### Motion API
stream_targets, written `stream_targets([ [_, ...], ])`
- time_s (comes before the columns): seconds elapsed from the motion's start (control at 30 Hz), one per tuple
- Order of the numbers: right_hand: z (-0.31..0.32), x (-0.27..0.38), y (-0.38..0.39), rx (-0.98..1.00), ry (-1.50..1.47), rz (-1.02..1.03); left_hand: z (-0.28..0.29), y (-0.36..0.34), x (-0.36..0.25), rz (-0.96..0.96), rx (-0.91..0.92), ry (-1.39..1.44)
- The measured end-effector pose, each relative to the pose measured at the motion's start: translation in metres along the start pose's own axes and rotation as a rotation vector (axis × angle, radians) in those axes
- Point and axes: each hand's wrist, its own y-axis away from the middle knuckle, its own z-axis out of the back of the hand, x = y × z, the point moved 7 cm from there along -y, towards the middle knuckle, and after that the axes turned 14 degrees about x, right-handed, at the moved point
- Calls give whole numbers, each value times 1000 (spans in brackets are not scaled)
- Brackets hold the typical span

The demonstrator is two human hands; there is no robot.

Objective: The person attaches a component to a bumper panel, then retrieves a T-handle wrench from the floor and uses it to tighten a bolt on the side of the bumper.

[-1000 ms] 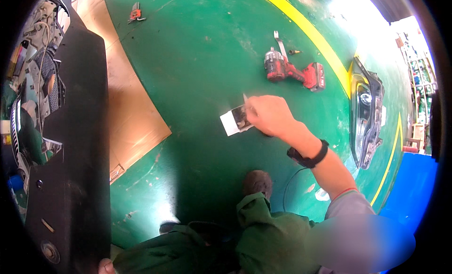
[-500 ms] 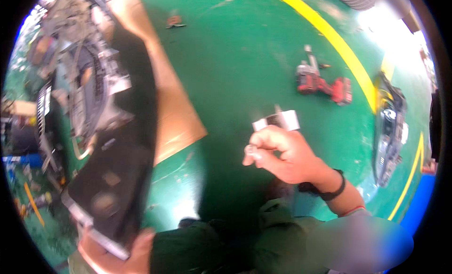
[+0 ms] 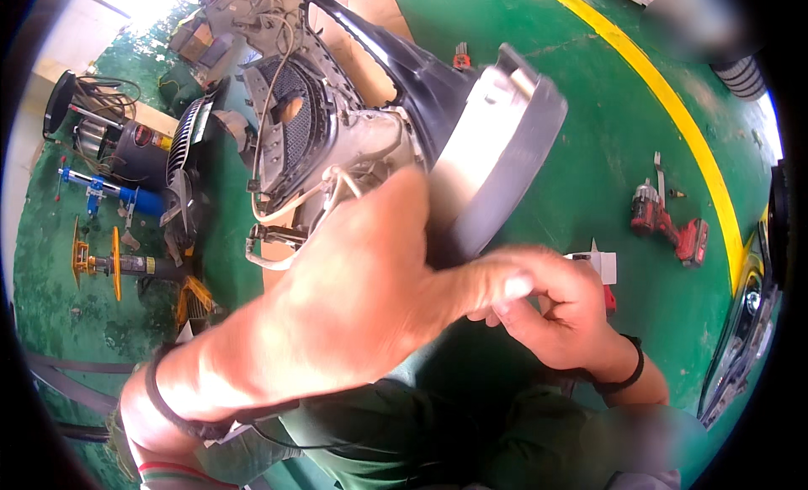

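Observation:
A large car bumper [image 3: 492,162] stretches from the top left toward me, its pale inner side turned up at the near end. My left hand [image 3: 345,296] reaches across in front of that end and grips it; most fingers are hidden behind the hand and the panel. Its thumb points right and meets my right hand. My right hand [image 3: 560,313] is closed in a pinch beside the bumper's edge, and whatever sits between its fingertips is too small or hidden to name. A mesh grille [image 3: 290,111] and a pale hose [image 3: 268,183] run along the bumper.
On the green floor to the right lie a red cordless impact wrench [image 3: 669,221] and a small white box [image 3: 602,267]. A headlight [image 3: 749,309] rests at the far right. Cardboard [image 3: 374,10] lies under the bumper. Left are a grille strip [image 3: 189,141] and a blue tool [image 3: 109,187].
The bumper's near end has swung up and right, showing its inner side. My left hand has come from the lower left to the middle, and my right hand has moved slightly right.

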Motion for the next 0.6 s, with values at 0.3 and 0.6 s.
stream_targets([
  [0.3, -3, 20, -1, -12, -106, 19, 33, -45, -63, -122, -65, -281],
  [0.6, -3, 19, -8, -204, 48, 99, 40, -51, -73, -268, -81, -200],
])
